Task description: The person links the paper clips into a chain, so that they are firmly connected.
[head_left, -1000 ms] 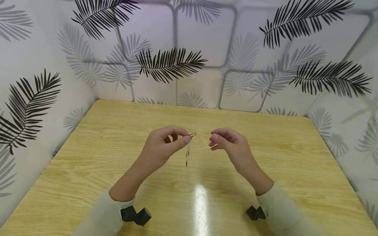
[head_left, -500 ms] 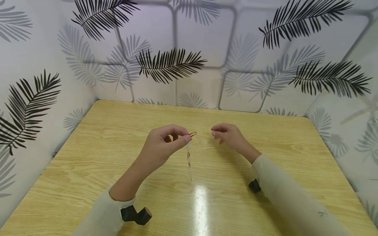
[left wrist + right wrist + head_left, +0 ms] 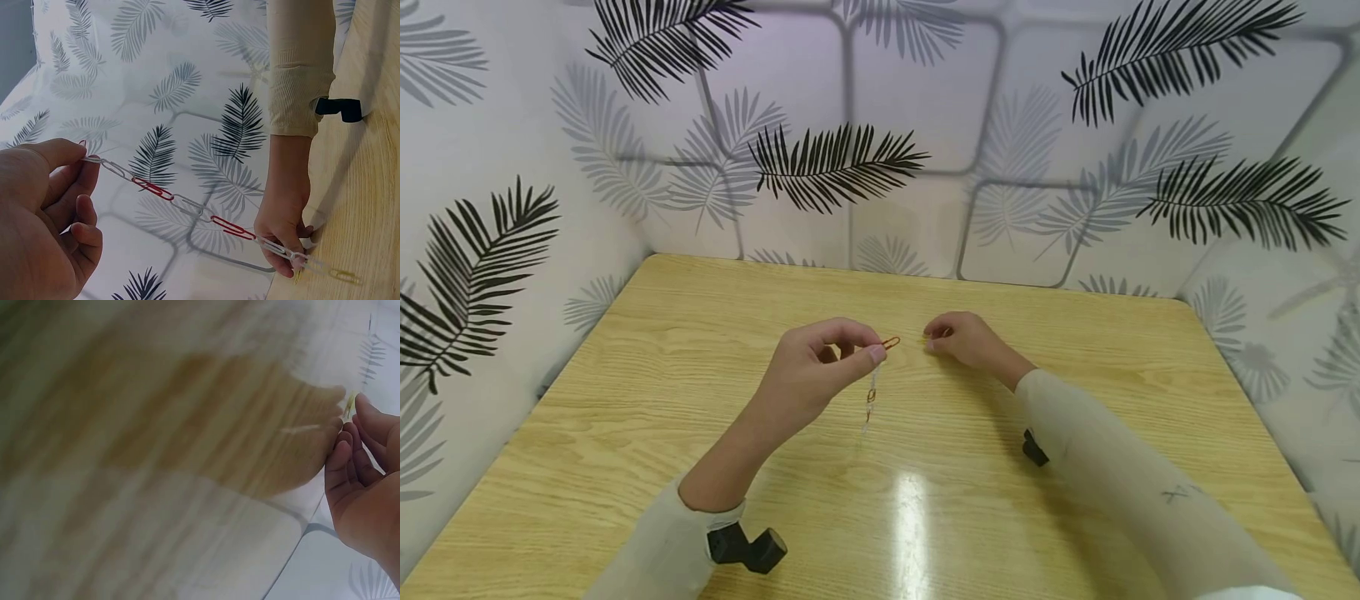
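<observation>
My left hand pinches a red paper clip between thumb and index finger. From it hangs a chain of linked paper clips, white and red by turns in the left wrist view, with a yellowish clip at its far end. My right hand is low at the tabletop, the fingertips meeting at a yellow paper clip. That clip is mostly hidden by the fingers in the head view.
The wooden table has a glossy surface that mirrors the right hand. A wall covering with a leaf pattern rises behind and at both sides. Each sleeve carries a small black camera at the wrist.
My right hand has moved down and away to the tabletop, then slightly left until its fingertips cover the yellow paper clip. The left hand holds still while the chain swings slightly.
</observation>
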Demonstrator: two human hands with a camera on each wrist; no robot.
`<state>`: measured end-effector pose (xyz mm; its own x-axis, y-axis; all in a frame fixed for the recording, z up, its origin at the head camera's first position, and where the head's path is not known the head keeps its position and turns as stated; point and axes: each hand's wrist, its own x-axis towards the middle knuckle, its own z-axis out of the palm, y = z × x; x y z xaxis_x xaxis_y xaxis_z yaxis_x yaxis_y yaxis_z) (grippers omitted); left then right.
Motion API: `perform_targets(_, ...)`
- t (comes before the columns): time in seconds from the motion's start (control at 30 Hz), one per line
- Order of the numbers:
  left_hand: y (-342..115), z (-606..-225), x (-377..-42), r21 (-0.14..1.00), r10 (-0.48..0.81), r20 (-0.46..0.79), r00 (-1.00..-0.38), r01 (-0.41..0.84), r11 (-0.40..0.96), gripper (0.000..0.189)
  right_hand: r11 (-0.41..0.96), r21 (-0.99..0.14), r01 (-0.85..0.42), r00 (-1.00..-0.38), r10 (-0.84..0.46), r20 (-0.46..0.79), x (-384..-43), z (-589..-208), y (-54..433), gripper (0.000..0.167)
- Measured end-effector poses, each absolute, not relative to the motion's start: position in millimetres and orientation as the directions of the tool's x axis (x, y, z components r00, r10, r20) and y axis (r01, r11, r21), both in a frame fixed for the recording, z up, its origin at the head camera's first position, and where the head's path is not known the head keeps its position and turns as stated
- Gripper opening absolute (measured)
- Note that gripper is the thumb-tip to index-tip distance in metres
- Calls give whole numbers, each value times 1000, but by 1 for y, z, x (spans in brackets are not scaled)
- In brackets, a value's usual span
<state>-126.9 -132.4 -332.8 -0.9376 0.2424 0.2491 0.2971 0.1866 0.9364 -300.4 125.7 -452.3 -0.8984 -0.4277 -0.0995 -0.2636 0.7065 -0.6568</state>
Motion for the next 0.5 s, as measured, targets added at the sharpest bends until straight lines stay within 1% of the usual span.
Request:
perform_targets(0.33, -133, -332, -127, 938, 240, 242, -940, 290, 190, 6, 727, -632, -267, -897, -427, -112, -305, -457, 124, 25)
perform_targets(0.5, -133, -332, -126, 938, 239, 244, -940, 291, 190, 6, 735, -619, -276, -899, -425, -104, -308, -460, 122, 19)
